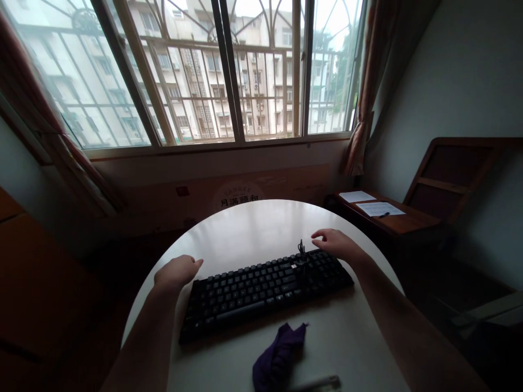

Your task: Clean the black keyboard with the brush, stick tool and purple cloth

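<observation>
A black keyboard point(261, 288) lies at a slight slant on the round white table point(269, 218). On its number-pad end rests a bundled black cable point(301, 256) with a small pale metal plug. My left hand point(177, 270) is just beyond the keyboard's far left corner, thumb stretched out to the right, other fingers partly hidden; I see nothing in it. Over the far right edge is my right hand point(333, 242), its thumb and forefinger apart with nothing between them; whether it touches the keyboard is unclear. Nearer me lies a crumpled purple cloth point(278, 356).
A blurred slim object point(321, 384) sits at the table's near edge, beside the cloth. To the right, a wooden chair point(425, 215) carries paper sheets point(379, 209) and a pen point(384, 215). Beyond the table is a barred window point(232, 81) with curtains point(359, 136).
</observation>
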{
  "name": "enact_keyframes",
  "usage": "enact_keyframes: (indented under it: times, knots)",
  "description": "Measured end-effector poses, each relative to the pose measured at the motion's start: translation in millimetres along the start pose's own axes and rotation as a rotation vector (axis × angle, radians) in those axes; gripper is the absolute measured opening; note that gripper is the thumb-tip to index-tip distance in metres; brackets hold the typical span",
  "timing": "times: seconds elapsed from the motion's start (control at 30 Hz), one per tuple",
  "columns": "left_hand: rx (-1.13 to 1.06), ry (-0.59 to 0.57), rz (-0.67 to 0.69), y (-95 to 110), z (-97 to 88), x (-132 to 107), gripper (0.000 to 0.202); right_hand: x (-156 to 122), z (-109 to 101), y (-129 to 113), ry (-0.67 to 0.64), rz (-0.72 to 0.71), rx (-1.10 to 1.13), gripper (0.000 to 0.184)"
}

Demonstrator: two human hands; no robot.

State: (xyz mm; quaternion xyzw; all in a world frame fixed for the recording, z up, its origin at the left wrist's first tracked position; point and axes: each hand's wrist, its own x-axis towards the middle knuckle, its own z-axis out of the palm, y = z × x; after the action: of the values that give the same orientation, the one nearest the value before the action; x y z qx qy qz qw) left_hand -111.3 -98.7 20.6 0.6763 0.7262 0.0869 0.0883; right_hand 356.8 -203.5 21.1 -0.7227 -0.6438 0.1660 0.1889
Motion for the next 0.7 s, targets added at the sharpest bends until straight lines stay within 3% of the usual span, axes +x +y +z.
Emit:
enact_keyframes:
  times: [0.13, 0.23, 0.33, 0.5, 0.57, 0.7]
  knots:
    - [-0.002, -0.017, -0.028, 9.2, -0.8, -1.5, 0.033, -2.6, 14.9, -12.8, -0.09, -0.385, 0.094, 0.05]
    - [-0.053, -0.051, 0.012, 19.8, 8.2, -3.5, 0.038, -0.9, 25.2, -13.3, -0.152, -0.508, 0.158, 0.053]
    - [-0.111, -0.086, 0.097, 29.8, 18.4, -5.3, 0.042, 1.2, 28.9, -10.6, -0.176, -0.51, 0.2, 0.047]
    - [-0.183, -0.123, 0.204, 35.8, 26.1, -9.0, 0.042, 4.7, 21.3, 0.1, -0.097, -0.482, 0.34, 0.03]
    - [-0.204, -0.132, 0.218, 35.8, 26.7, -9.9, 0.043, 9.8, 17.3, 9.9, -0.034, -0.424, 0.421, 0.024]
    - [-0.222, -0.123, 0.217, 37.1, 27.7, -9.7, 0.043, 27.1, 16.2, 38.6, 0.099, -0.211, 0.586, 0.038]
